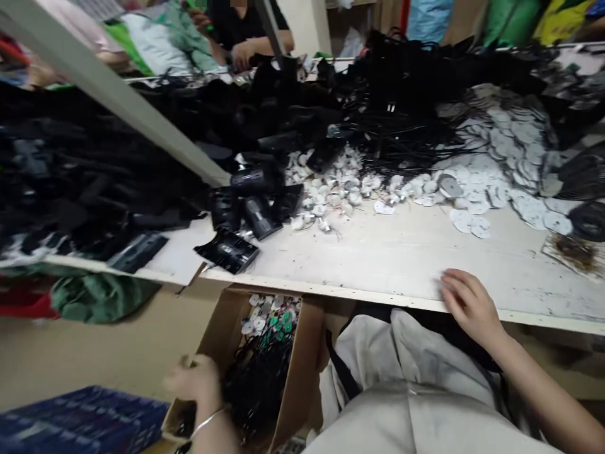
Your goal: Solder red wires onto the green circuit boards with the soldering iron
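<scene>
My left hand [196, 378], with a silver bangle at the wrist, is over the left rim of a cardboard box [305, 353] below the table edge. Motion smears its fingers, so whatever they may hold cannot be made out. Inside the box lie white and green discs [278, 321] and tangled black pieces [258, 378]. My right hand [467, 302] rests at the front edge of the white table [378, 252]. Its fingers are loosely bent, the thumb stands apart, and nothing shows in them.
Glossy black casings [231, 249] lie near the table edge, beside small white wired parts [326, 202]. White discs [501, 164] and black cables [397, 132] are heaped behind. A slanted pale post [142, 113] crosses the left. Another person's hand [243, 53] is across the table.
</scene>
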Motion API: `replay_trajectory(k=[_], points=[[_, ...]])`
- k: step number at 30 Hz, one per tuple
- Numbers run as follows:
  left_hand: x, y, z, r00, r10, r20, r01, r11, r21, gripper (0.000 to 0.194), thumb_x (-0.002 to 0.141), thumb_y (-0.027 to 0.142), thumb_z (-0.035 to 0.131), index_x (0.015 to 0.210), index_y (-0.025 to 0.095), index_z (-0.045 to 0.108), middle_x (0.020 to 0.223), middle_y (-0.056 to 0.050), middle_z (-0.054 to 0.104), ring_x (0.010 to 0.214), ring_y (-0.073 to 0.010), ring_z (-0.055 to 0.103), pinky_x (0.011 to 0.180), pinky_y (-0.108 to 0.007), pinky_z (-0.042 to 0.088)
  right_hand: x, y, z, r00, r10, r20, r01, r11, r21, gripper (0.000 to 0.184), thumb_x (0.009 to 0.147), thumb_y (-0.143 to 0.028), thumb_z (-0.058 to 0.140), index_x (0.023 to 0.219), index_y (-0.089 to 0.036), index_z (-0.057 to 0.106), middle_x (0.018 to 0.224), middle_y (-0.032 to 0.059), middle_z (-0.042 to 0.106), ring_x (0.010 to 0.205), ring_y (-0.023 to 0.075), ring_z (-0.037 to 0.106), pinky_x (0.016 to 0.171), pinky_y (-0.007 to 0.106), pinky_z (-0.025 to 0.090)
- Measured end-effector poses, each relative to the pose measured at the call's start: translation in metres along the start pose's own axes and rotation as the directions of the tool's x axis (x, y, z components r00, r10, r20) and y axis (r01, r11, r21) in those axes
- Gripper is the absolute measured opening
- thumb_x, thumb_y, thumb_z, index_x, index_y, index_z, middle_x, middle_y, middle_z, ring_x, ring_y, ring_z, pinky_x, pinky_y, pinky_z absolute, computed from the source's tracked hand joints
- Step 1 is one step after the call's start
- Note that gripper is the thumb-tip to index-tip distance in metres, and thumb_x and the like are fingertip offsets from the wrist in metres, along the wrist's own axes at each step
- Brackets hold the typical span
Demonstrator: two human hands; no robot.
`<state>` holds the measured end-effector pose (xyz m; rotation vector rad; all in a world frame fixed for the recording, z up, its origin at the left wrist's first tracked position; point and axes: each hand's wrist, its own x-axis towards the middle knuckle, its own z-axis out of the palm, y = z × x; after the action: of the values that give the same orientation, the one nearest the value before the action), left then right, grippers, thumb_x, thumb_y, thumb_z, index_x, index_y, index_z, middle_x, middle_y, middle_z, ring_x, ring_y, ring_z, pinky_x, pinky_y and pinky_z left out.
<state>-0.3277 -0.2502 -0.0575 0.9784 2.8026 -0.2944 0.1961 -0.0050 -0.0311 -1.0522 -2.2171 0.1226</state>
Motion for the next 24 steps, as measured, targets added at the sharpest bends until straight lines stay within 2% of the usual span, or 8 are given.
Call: replay_trajectory(k=[2, 3, 5, 7, 12, 15, 19, 24], points=[[0.027, 0.012, -0.049, 0.957, -0.068, -0.28, 0.059, 0.997, -0.041, 0.1, 0.059, 0.048, 0.059, 0.154, 0.028, 0.032, 0.133, -0.022, 0.057, 0.125, -0.0581, 0.046, 0.079, -0.077, 0.039, -0.003, 0.003, -0.002, 0.994, 0.08, -0.08, -0.083, 0.996, -0.031, 0.023, 0.093, -0.018, 0.059, 0.116, -0.02, 0.061, 0.11, 0.0126, 0.065, 0.1, 0.0255, 0.066, 0.079, 0.04, 0.059], [0.039, 0.029, -0.076, 0.798, -0.091, -0.595, -0.026, 0.982, -0.185, 0.094, 0.061, 0.043, 0.061, 0.151, 0.03, 0.037, 0.133, -0.02, 0.058, 0.127, -0.0542, 0.047, 0.084, -0.076, 0.04, -0.002, 0.003, -0.001, 0.992, 0.083, -0.091, -0.089, 0.994, -0.062, 0.022, 0.093, -0.018, 0.059, 0.114, -0.02, 0.061, 0.109, 0.0122, 0.066, 0.1, 0.0256, 0.066, 0.08, 0.04, 0.058], [0.057, 0.088, -0.123, 0.475, 0.027, -0.879, -0.442, 0.872, -0.212, 0.066, 0.077, 0.037, 0.054, 0.141, 0.045, 0.043, 0.13, -0.007, 0.061, 0.119, -0.0422, 0.057, 0.09, -0.071, 0.043, 0.001, -0.001, 0.004, 0.997, 0.054, -0.062, -0.063, 0.987, -0.148, 0.02, 0.092, -0.018, 0.06, 0.112, -0.019, 0.061, 0.108, 0.0114, 0.067, 0.102, 0.0268, 0.066, 0.083, 0.041, 0.057], [0.067, 0.177, -0.159, 0.353, 0.319, -0.88, -0.791, 0.603, -0.098, 0.042, 0.089, 0.032, 0.047, 0.13, 0.037, 0.055, 0.115, -0.008, 0.067, 0.109, -0.0358, 0.063, 0.092, -0.065, 0.047, 0.004, -0.006, 0.01, 0.997, 0.054, -0.051, -0.064, 0.976, -0.208, 0.019, 0.091, -0.017, 0.062, 0.11, -0.019, 0.061, 0.109, 0.0108, 0.068, 0.104, 0.0277, 0.065, 0.085, 0.042, 0.055], [0.078, 0.427, -0.2, 0.234, 0.763, -0.602, -0.957, 0.289, -0.005, 0.034, 0.097, 0.03, 0.042, 0.119, 0.017, 0.065, 0.121, -0.013, 0.066, 0.116, -0.0251, 0.06, 0.101, -0.041, 0.049, 0.004, -0.015, 0.014, 0.99, 0.07, -0.126, -0.09, 0.982, -0.167, 0.018, 0.089, -0.013, 0.061, 0.105, -0.02, 0.061, 0.105, 0.0094, 0.068, 0.104, 0.0261, 0.065, 0.085, 0.04, 0.054], [0.073, 0.527, -0.212, 0.189, 0.875, -0.447, -0.952, 0.275, 0.134, 0.037, 0.097, 0.026, 0.043, 0.127, 0.014, 0.061, 0.127, -0.017, 0.063, 0.117, -0.0286, 0.057, 0.099, -0.043, 0.046, 0.005, -0.019, 0.015, 0.984, 0.077, -0.16, -0.102, 0.983, -0.153, 0.017, 0.088, -0.011, 0.059, 0.103, -0.019, 0.061, 0.102, 0.0092, 0.069, 0.102, 0.0251, 0.065, 0.085, 0.039, 0.054], [0.071, 0.575, -0.227, 0.241, 0.901, -0.36, -0.903, 0.344, 0.257, 0.031, 0.088, 0.021, 0.056, 0.113, 0.006, 0.067, 0.116, -0.022, 0.064, 0.115, -0.0344, 0.056, 0.092, -0.045, 0.046, 0.012, -0.021, 0.017, 0.977, 0.127, -0.172, -0.151, 0.979, -0.136, 0.013, 0.09, -0.012, 0.055, 0.1, -0.017, 0.061, 0.097, 0.009, 0.069, 0.097, 0.024, 0.064, 0.082, 0.038, 0.053], [0.094, 0.562, -0.255, 0.201, 0.893, -0.402, -0.918, 0.315, 0.241, 0.037, 0.095, 0.031, 0.046, 0.113, 0.005, 0.066, 0.108, -0.017, 0.066, 0.105, -0.0296, 0.057, 0.088, -0.044, 0.048, 0.015, -0.027, 0.022, 0.979, 0.131, -0.154, -0.145, 0.986, -0.082, 0.01, 0.088, -0.014, 0.055, 0.096, -0.016, 0.061, 0.092, 0.0085, 0.068, 0.095, 0.0236, 0.064, 0.079, 0.038, 0.054]])
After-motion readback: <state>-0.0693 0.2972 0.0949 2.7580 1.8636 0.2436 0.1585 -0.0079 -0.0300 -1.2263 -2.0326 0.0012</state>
